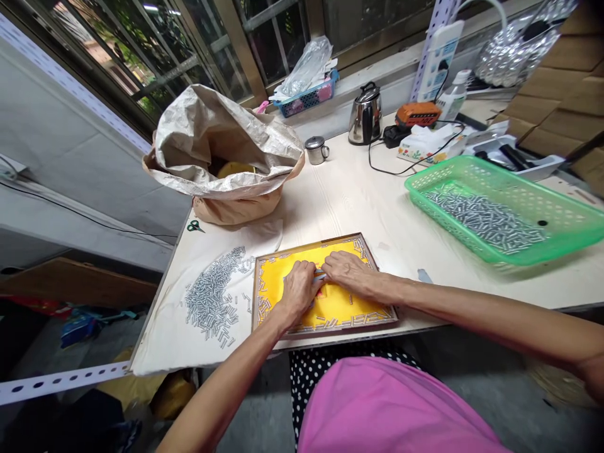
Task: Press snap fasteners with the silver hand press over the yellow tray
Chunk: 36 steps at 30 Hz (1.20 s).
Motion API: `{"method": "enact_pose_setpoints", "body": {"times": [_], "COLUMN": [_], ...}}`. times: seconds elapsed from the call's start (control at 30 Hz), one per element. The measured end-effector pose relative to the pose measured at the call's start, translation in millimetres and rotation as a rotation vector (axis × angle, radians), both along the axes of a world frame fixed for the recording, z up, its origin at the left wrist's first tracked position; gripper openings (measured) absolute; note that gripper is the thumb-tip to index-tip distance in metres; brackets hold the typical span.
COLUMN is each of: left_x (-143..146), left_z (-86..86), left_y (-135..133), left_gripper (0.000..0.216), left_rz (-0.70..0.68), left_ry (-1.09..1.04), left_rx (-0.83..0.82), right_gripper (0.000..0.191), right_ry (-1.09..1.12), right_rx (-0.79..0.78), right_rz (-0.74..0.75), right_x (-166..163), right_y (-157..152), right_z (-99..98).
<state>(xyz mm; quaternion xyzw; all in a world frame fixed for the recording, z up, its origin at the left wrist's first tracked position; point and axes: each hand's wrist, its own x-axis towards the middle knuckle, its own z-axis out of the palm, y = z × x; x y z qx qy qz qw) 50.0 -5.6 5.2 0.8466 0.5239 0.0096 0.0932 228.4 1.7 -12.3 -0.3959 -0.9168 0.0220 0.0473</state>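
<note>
Both hands meet over the middle of a shallow brown-rimmed tray [337,309] with a yellow bottom. My left hand [299,288] has its fingers curled in, and my right hand [348,272] is closed against it from the other side. Between the fingertips shows a small grey-blue piece [319,276]; its kind is mostly hidden by the fingers. Small silvery metal pins [361,316] lie along the tray's edges, with a few scattered on the yellow. Left of the tray, a loose pile of similar pins [207,299] rests on a white cloth [160,333].
A green perforated basket [561,226] holding many metal pins stands at right. Behind the pile is a large open sack [240,204], with green-handled scissors [195,226] beside it. Farther back are a lidded metal mug [316,152], a steel kettle [365,116] and a tissue pack [425,145].
</note>
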Motion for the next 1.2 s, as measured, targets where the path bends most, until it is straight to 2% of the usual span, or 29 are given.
{"method": "enact_pose_setpoints", "body": {"times": [0.2,0.33,0.37,0.47,0.6,0.73,0.8,0.83,0.9,0.97,1.07,1.2], "left_x": [5.5,0.6,-0.6,-1.4,4.7,-3.0,-25.1,-41.6,-82.3,-125.7,-175.0,-194.9], "left_z": [1.0,-4.4,-5.1,-2.4,12.2,27.4,32.4,34.2,36.3,35.9,29.8,15.0], "left_y": [7.3,2.9,0.2,-10.6,-25.7,-26.7,-19.3,-14.3,-4.4,1.6,-1.1,-13.1], "left_gripper": [0.014,0.035,0.032,0.01,0.025,0.02,0.021,0.021,0.024,0.023,0.024,0.021], "left_rz": [-0.02,-0.105,-0.153,-0.327,-0.467,-0.484,-0.343,-0.212,0.14,0.362,0.552,0.669], "left_ry": [0.004,-0.065,-0.084,-0.098,-0.061,-0.093,-0.154,-0.179,-0.179,-0.075,0.106,0.181], "left_rx": [-0.008,0.072,0.092,0.141,0.214,0.271,0.314,0.342,0.396,0.332,0.109,-0.059], "right_gripper": [0.021,0.053,0.053,0.034,0.033,0.038,0.041,0.042,0.042,0.043,0.044,0.046], "right_ry": [0.118,0.221,0.224,0.189,0.236,0.31,0.319,0.321,0.332,0.35,0.364,0.375], "right_rx": [0.015,0.005,-0.006,-0.038,0.016,0.068,0.073,0.069,0.04,-0.011,-0.07,-0.113], "right_rz": [-0.044,-0.083,-0.097,-0.135,-0.062,-0.006,0.01,0.012,0.011,0.008,-0.015,-0.012], "right_x": [12.0,26.8,30.2,38.4,44.8,50.0,54.5,57.3,63.1,67.8,69.9,63.3], "right_y": [2.1,8.1,10.8,21.4,39.1,50.4,50.0,48.2,42.6,36.8,32.6,36.5], "right_z": [-12.6,-12.1,-12.1,-14.1,-17.3,-15.6,-14.9,-15.2,-17.2,-21.2,-30.1,-39.4]}}
